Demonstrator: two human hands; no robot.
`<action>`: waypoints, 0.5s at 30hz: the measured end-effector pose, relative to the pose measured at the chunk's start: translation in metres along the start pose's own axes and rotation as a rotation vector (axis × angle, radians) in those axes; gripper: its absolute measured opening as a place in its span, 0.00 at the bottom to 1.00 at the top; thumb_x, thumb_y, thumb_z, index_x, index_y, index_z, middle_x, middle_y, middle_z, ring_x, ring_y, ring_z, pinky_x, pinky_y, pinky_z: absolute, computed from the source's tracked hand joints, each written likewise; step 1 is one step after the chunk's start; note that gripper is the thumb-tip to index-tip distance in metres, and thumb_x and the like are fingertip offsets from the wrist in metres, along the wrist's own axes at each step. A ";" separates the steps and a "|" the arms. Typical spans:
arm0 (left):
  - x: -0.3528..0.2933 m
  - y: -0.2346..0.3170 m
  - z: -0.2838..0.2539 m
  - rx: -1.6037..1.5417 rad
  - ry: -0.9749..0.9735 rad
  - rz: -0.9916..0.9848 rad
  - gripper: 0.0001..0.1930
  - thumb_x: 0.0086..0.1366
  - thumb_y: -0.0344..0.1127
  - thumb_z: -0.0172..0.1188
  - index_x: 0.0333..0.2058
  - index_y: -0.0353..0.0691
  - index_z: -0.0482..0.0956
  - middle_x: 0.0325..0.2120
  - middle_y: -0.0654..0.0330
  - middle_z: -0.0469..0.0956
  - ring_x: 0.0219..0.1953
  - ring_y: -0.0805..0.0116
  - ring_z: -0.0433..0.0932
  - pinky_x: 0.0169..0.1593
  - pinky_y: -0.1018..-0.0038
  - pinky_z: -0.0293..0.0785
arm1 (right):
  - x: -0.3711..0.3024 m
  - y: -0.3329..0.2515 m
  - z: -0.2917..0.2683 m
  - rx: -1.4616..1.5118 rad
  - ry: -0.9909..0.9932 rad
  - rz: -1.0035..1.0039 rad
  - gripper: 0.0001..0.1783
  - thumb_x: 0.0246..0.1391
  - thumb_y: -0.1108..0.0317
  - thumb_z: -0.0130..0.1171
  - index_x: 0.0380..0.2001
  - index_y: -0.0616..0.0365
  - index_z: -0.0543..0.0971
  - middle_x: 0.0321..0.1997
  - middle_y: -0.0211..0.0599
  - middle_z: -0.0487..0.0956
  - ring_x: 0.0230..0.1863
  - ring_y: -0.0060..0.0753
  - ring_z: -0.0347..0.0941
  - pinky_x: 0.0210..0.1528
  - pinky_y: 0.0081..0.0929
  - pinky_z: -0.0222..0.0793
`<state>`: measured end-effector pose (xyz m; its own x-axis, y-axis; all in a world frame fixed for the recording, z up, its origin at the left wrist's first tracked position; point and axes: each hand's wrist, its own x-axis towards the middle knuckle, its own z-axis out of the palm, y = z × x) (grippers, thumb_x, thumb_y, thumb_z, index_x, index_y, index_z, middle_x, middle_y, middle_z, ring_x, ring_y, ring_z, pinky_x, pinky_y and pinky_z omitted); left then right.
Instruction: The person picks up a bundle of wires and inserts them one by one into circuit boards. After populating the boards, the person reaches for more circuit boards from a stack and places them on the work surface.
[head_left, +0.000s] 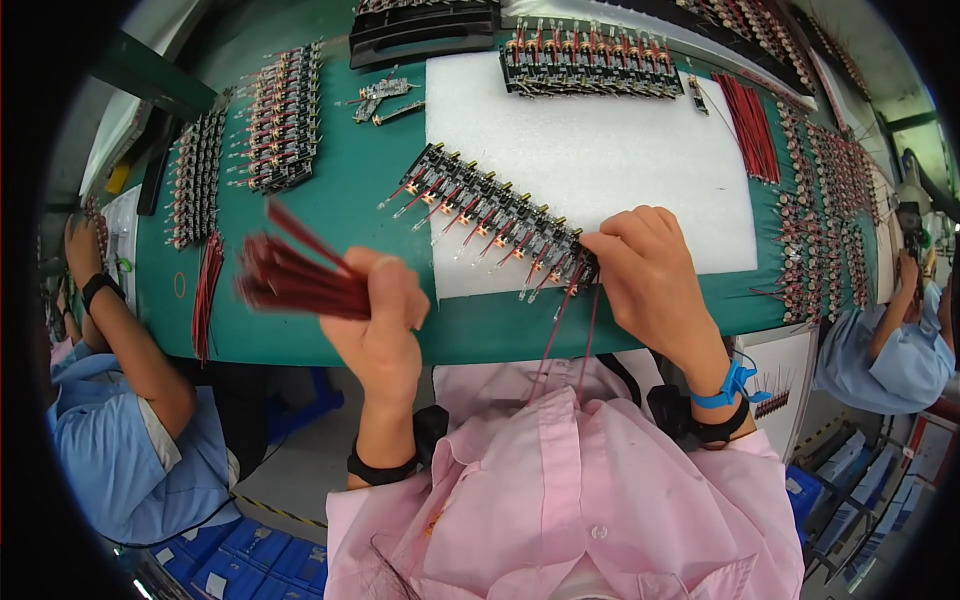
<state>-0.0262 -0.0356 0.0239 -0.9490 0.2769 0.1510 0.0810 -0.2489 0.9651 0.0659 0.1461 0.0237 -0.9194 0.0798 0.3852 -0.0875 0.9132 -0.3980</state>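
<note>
My left hand (pixel 378 315) is closed around a thick bundle of dark red wires (pixel 305 275), blurred by motion, above the table's near edge. A row of small black circuit boards (pixel 490 215) with clear LEDs and short red leads lies slanted across a white foam sheet (pixel 620 155). At the row's near right end, my right hand (pixel 645 275) has thumb and forefinger pinched together. Two long red wires (pixel 545 355) hang from that end over the table's edge toward my shirt. Whether the fingertips grip a wire or the board's end is hidden.
More board rows (pixel 590 62) lie on the foam's far side and at left (pixel 280 120). Red wire bundles rest at right (pixel 748 125) and left (pixel 207 295). A black tray (pixel 425 35) stands at the back. Co-workers in blue sit on both sides.
</note>
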 end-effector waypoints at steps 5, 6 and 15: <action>0.017 0.003 0.016 -0.598 -0.297 -0.427 0.13 0.58 0.38 0.44 0.19 0.38 0.61 0.14 0.65 0.62 0.15 0.79 0.60 0.17 0.83 0.55 | 0.001 0.006 -0.009 0.007 -0.061 -0.008 0.06 0.35 0.79 0.51 0.23 0.62 0.72 0.21 0.34 0.69 0.24 0.30 0.64 0.25 0.21 0.58; 0.022 0.001 0.018 -0.750 -0.395 -0.517 0.13 0.59 0.39 0.43 0.20 0.37 0.62 0.16 0.64 0.64 0.16 0.78 0.62 0.18 0.83 0.58 | 0.002 0.006 -0.011 0.009 -0.050 -0.008 0.06 0.35 0.79 0.51 0.23 0.62 0.72 0.21 0.34 0.69 0.24 0.30 0.64 0.25 0.21 0.58; 0.024 -0.006 0.067 -0.646 -0.377 -0.511 0.18 0.59 0.40 0.41 0.39 0.28 0.65 0.33 0.52 0.69 0.37 0.65 0.70 0.41 0.71 0.67 | 0.044 -0.015 -0.015 0.714 -0.134 0.364 0.05 0.41 0.74 0.51 0.21 0.66 0.71 0.16 0.31 0.68 0.18 0.16 0.59 0.19 0.14 0.55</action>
<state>-0.0292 0.0345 0.0357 -0.6501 0.7541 -0.0936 -0.6178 -0.4528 0.6429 0.0326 0.1422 0.0594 -0.9714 0.2331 0.0444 0.0440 0.3607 -0.9316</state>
